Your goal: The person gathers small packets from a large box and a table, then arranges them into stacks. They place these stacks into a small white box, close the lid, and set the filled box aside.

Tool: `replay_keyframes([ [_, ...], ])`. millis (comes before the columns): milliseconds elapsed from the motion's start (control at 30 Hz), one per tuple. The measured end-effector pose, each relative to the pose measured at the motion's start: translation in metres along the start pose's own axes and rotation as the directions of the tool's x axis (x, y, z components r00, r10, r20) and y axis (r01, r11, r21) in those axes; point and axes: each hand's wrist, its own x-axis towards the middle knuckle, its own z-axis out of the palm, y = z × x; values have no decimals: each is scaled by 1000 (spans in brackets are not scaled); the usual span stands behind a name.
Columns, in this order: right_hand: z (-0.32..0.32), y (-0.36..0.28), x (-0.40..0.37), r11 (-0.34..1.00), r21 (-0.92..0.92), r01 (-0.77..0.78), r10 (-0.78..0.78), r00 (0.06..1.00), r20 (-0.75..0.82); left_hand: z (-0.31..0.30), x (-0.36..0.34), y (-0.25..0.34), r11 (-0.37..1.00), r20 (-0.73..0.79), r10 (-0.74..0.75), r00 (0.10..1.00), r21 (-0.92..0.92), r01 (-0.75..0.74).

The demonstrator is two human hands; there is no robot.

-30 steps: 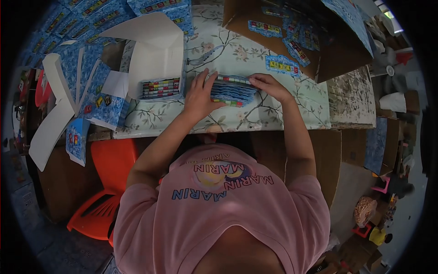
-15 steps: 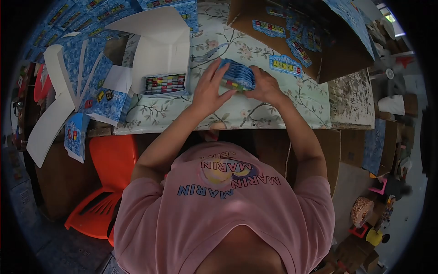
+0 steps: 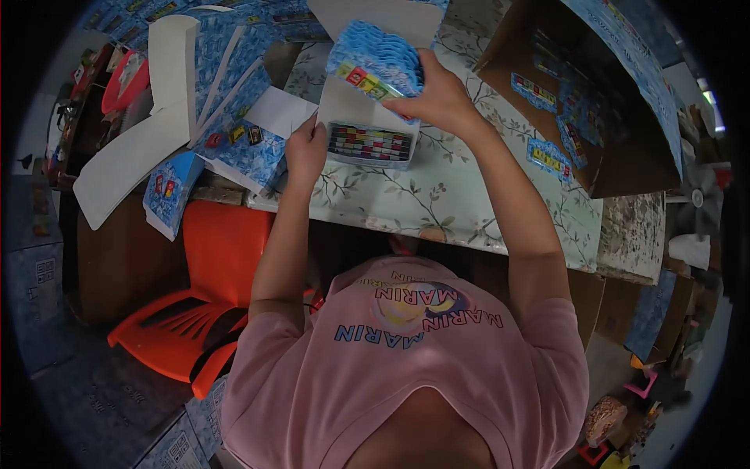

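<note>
My right hand [image 3: 447, 95] grips a stack of blue wavy-edged blister-card packs [image 3: 376, 62], with a row of coloured pieces showing along the front. The stack is tilted above an open white-lined box [image 3: 367, 162]. Inside that box, a row of packs [image 3: 370, 142] stands with red, green and white edges upward. My left hand [image 3: 306, 152] is closed at the left side of the box, thumb up against its wall; its fingertips are partly hidden. Just beyond it lies a white card flap [image 3: 280, 111].
Unfolded blue-printed cartons [image 3: 168, 102] lie to the left. At the right a large cardboard box [image 3: 516, 51] lies on its side with loose packs in it, and one pack [image 3: 549, 159] rests on the flowered tablecloth [image 3: 437, 187]. An orange chair [image 3: 223, 242] stands below left.
The stack has gone from between both hands to my right hand alone, over the open box. My left hand has let go of it and moved to the box's side. The view has shifted.
</note>
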Motion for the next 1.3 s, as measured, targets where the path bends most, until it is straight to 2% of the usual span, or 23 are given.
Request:
replay_keyframes([
  [67, 24, 8, 32, 888, -453, 77, -64, 997, 45, 3, -1, -8, 994, -61, 40, 997, -104, -46],
  [233, 56, 45, 63, 700, -660, 272, 12, 920, 392, 6, -6, -2, 993, -121, 45, 992, -102, -58],
  [300, 56, 50, 73, 673, -668, 319, 102, 853, 511, 6, -11, 3, 988, -23, -16, 1000, -156, 12],
  [333, 55, 52, 83, 817, -537, 209, 137, 835, 533, 12, -14, 3, 987, -23, -20, 1000, -158, 16],
  [400, 59, 60, 115, 944, -329, 11, 216, 733, 645, 28, -18, 1, 854, -14, -99, 995, -515, 78],
  [433, 70, 64, 123, 944, -329, 9, 216, 736, 642, 33, -19, 0, 854, -12, -95, 995, -515, 75],
  [500, 89, 66, 132, 981, -183, -60, 142, 867, 477, 40, -18, 0, 737, -50, -230, 972, -661, 141],
  [600, 106, 61, 126, 956, -293, -5, 156, 855, 495, 39, -17, 6, 740, -68, -244, 967, -658, 141],
  [700, 102, 53, 116, 980, -197, 30, 99, 786, 611, 35, -21, 18, 699, -50, -290, 956, -693, 175],
  [733, 94, 54, 112, 987, -158, 39, 74, 757, 649, 40, -21, 0, 827, -124, -233, 964, -547, 129],
  [767, 92, 57, 106, 979, -187, 82, 35, 835, 549, 46, -17, -19, 917, -174, -148, 974, -392, 69],
  [833, 78, 59, 87, 960, -178, 215, -159, 946, 282, 38, -22, 7, 818, -149, -204, 968, -569, 85],
  [867, 63, 58, 70, 931, -147, 334, -318, 940, 125, 41, -29, 13, 873, -302, -87, 949, -482, -73],
  [900, 40, 59, 45, 936, -188, 298, -286, 954, 89, 44, -38, 20, 903, -454, 32, 890, -370, -221],
  [967, -4, 62, 1, 961, 101, 257, -243, 961, -132, 42, -62, 50, 782, -449, 474, 758, -183, -597],
  [1000, -20, 85, -13, 980, 69, 185, -168, 965, -204, 43, -78, 47, 732, -168, 606, 777, -265, -628],
  [1033, -32, 118, -27, 992, 43, 116, -100, 957, -272, 50, -86, 43, 689, 113, 704, 701, -349, -635],
  [1067, -49, 149, -36, 999, -36, -34, 21, 949, -313, 67, -88, 46, 679, 107, 712, 695, -358, -641],
  [1100, -67, 182, -43, 977, -102, -187, 138, 921, -363, 85, -91, 49, 730, 349, 681, 644, -389, -562],
  [1133, -86, 218, -47, 924, -282, -259, 114, 889, -443, 102, -92, 53, 783, 570, 618, 541, -391, -483],
  [1167, -108, 250, -48, 831, -443, -336, 71, 854, -515, 120, -89, 56, 776, 566, 628, 534, -396, -491],
  [1233, -160, 290, -42, 610, -633, -476, 37, 815, -578, 155, -79, 64, 792, 569, 534, 626, -76, -606],
  [1300, -203, 314, -33, 398, -714, -577, 5, 779, -627, 175, -75, 71, 764, 593, 492, 638, 58, -643],
])
